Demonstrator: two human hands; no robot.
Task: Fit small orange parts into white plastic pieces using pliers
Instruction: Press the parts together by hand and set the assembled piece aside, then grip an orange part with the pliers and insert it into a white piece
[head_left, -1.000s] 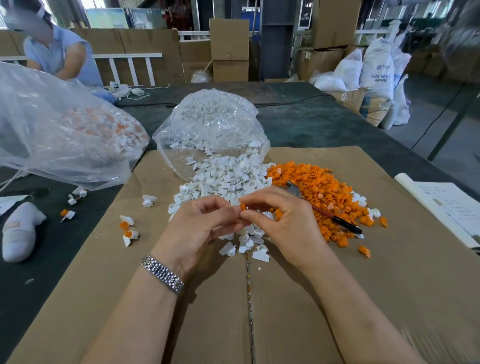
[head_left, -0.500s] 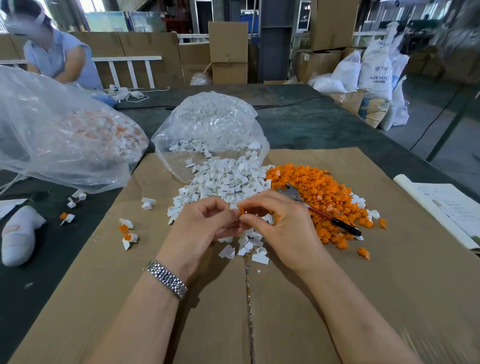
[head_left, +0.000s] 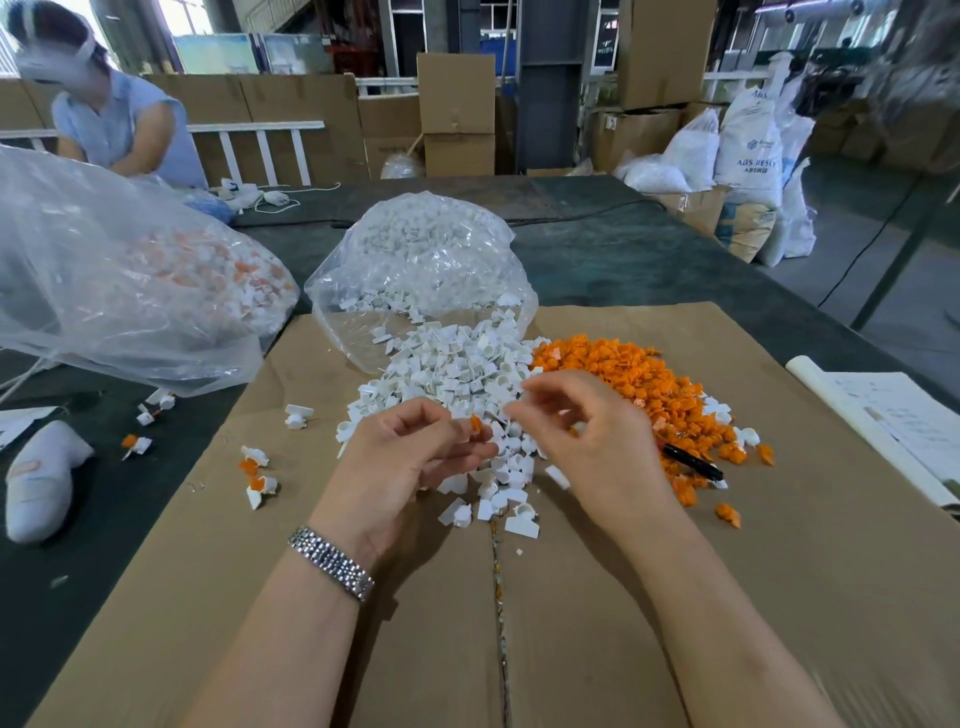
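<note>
Small orange part (head_left: 476, 423) sits pinched at the left hand's (head_left: 400, 467) fingertips, apparently seated on a white piece there; the white bit is mostly hidden by the fingers, so can't confirm the fit. This pinch hovers just above the near edge of the white pile (head_left: 457, 379), which is the landmark here. Right hand (head_left: 587, 441) is just right of that pinch, apart from it, fingers loosely curled and holding nothing visible, motion-blurred.

Orange pile (head_left: 649, 395) touches the white pile's right side. Pliers (head_left: 693, 462) lie at the orange pile's near edge, right of the white pile, dark handle showing, jaws hidden behind the right hand; untouched. Clear bag (head_left: 421, 260) of more white pieces sits behind the white pile, mouth spilling into it. A few assembled pieces (head_left: 260, 483) lie left of the white pile on the cardboard (head_left: 571, 623) covering the bench (head_left: 649, 249). Bigger bag (head_left: 130, 280) further left holds mixed white-orange parts.

Handling guess: parts are tiny, light, rigid moulded plastic, smooth, so easy to flick away or drop. Best hold is a fingertip pinch on the white piece's flat tab, leaving the socket free; orange part by its sides. Pliers likely needed to press it home.
</note>
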